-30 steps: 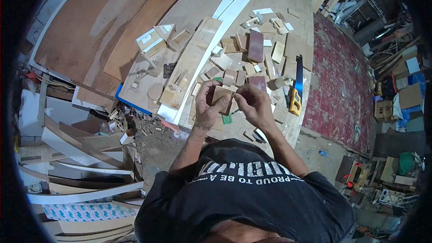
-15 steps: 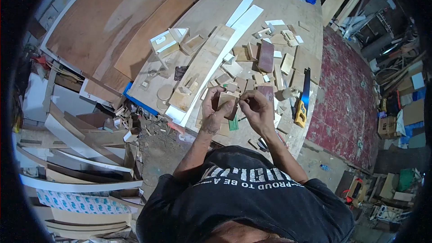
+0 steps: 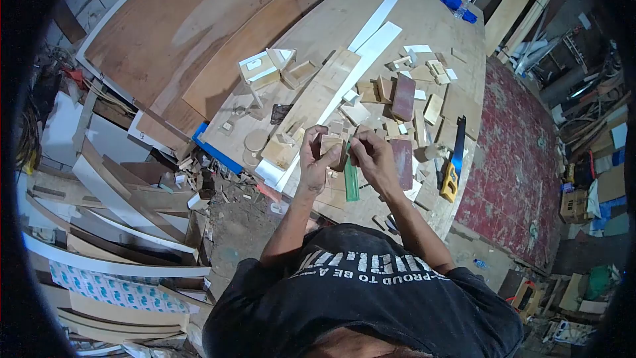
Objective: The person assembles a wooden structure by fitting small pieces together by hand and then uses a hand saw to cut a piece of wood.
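My left hand (image 3: 314,164) is wrapped around a small wooden piece (image 3: 332,146) with a pale face and a dark reddish-brown edge. My right hand (image 3: 375,163) is close beside that piece, with thumb and fingers pinched together. Whatever may be between those fingertips is too small to make out. Below the hands a green plastic-looking strip (image 3: 352,184) lies on the worktable (image 3: 265,46). Wooden offcuts and a reddish-brown block (image 3: 403,98) are spread just beyond the hands.
A handsaw (image 3: 454,166) with a yellow handle lies near the table's right edge. Long white strips (image 3: 371,53) and a plank (image 3: 331,86) run up the table. Small wooden assemblies (image 3: 262,69) stand at left. Curved panels (image 3: 126,192) crowd the left floor.
The view has shifted, so the table sits lower and farther right. The wooden piece has turned in my left hand, and more of the green strip shows. My right hand stays pinched beside it.
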`<action>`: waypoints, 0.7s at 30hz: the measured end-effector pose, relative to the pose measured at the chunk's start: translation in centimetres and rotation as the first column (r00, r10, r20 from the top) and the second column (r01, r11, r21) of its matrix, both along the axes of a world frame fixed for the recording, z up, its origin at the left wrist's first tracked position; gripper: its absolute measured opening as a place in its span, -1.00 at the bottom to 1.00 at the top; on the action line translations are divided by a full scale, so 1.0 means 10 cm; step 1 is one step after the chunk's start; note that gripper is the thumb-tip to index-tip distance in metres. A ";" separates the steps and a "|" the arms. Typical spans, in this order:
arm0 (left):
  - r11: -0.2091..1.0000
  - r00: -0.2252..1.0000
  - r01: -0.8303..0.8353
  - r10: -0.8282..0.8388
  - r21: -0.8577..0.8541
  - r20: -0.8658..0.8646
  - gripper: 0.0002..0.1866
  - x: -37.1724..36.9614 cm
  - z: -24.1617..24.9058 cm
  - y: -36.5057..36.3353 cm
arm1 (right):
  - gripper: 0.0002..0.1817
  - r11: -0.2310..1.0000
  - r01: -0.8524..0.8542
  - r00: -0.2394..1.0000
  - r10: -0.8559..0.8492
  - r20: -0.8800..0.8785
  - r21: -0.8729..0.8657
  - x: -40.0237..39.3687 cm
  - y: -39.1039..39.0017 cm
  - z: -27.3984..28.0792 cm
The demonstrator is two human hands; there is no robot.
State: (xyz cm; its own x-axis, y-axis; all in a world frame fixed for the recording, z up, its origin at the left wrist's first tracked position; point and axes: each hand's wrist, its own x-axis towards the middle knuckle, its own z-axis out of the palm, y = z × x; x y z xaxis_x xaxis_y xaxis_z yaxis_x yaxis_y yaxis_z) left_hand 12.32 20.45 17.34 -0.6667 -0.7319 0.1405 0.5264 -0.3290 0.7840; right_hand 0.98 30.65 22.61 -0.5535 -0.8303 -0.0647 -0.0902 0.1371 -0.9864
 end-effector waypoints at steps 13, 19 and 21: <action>0.994 0.991 -0.086 0.093 -0.072 0.096 -0.47 -0.03 0.03 -0.13 | -0.86 0.977 0.017 0.991 -0.045 -0.126 -0.211 -0.02 -0.15 -0.21; 0.984 0.987 -0.101 0.118 -0.144 0.112 -0.47 -0.08 -0.06 -0.16 | -0.91 0.987 0.077 0.969 -0.041 0.245 -0.140 -0.06 -0.16 -0.11; 0.968 0.979 -0.128 0.158 -0.217 0.128 -0.47 -0.08 -0.03 -0.15 | -0.87 0.982 0.016 0.999 -0.025 -0.041 -0.191 -0.10 -0.18 -0.19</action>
State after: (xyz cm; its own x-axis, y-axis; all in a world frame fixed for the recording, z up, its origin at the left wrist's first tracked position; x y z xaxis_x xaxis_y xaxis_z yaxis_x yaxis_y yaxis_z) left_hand 11.49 18.92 17.08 -0.5811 -0.7865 0.2092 0.4335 -0.0815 0.8975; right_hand -0.07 28.83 20.67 -0.5695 -0.8136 0.1176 -0.1324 -0.0505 -0.9899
